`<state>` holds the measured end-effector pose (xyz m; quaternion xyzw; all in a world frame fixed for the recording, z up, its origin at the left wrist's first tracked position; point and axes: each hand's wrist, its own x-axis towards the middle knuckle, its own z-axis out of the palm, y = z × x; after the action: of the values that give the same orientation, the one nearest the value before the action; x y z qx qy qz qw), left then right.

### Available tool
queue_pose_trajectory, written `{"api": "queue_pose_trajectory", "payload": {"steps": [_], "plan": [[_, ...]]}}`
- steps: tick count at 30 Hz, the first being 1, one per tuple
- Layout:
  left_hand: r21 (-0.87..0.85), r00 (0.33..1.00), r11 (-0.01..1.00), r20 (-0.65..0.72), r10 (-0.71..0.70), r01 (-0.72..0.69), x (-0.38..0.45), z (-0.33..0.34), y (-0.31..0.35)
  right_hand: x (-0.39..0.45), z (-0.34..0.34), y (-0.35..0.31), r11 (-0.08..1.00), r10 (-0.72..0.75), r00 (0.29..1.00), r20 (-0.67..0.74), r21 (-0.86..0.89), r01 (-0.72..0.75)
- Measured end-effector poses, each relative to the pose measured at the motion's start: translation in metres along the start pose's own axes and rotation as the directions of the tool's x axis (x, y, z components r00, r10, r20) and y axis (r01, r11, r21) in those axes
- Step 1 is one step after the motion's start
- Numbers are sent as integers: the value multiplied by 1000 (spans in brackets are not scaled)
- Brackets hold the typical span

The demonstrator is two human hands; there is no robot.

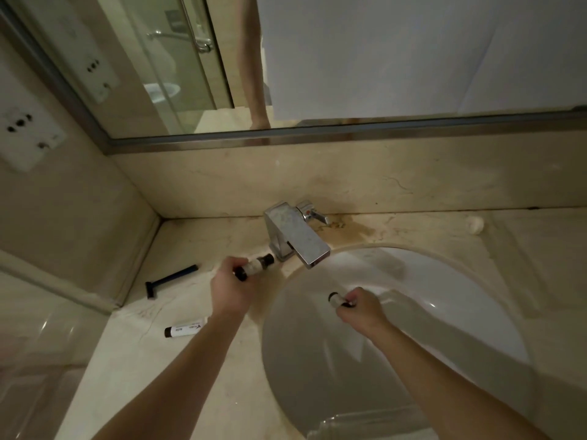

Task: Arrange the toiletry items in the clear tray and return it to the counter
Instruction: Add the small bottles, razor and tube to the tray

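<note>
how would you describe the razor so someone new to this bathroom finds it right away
Start at the chrome faucet behind the sink basin and look left along the marble counter toward the wall corner. The razor lies flat there, apart from the white tube nearer the viewer. It alone is thin and dark blue, with a crosswise head.

Both arms outstretched, left hand (229,289), right hand (360,308) gripping

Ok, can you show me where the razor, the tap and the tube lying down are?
razor (171,280): head view, on the middle of its dark handle.
tap (298,238): head view, on the flat top of the spout.
tube (185,328): head view, on its white body.
</note>
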<state>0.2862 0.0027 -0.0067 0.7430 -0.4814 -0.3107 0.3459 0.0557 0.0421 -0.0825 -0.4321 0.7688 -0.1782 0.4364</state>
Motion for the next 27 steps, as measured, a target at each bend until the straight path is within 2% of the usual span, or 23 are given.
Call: {"api": "queue_pose_trajectory", "payload": {"steps": [4, 10, 13, 20, 24, 27], "plan": [[-139, 995, 989, 95, -37, 50, -23, 3, -2, -30, 1, -21, 930, -34, 987, 159, 366, -27], [-447, 947, 874, 318, -42, 189, -56, -2, 6, -73, -4, -32, 773, -152, 971, 184, 634, 1], [-529, 925, 815, 379, -24, 237, -72, -7, 12, -89, -8, -30, 721, -156, 974, 166, 692, -3], [-557, 869, 754, 493, -38, 349, -108, -16, 21, -122, -29, -14, 604, -124, 986, 109, 797, -12], [-577, 840, 718, 543, -19, 389, -127, -19, 23, -140, -45, 2, 624, -182, 976, 120, 781, 20], [-553, 828, 742, 561, -4, 378, -142, -21, 24, -154, -58, 13, 620, -196, 970, 143, 785, 10]]}}
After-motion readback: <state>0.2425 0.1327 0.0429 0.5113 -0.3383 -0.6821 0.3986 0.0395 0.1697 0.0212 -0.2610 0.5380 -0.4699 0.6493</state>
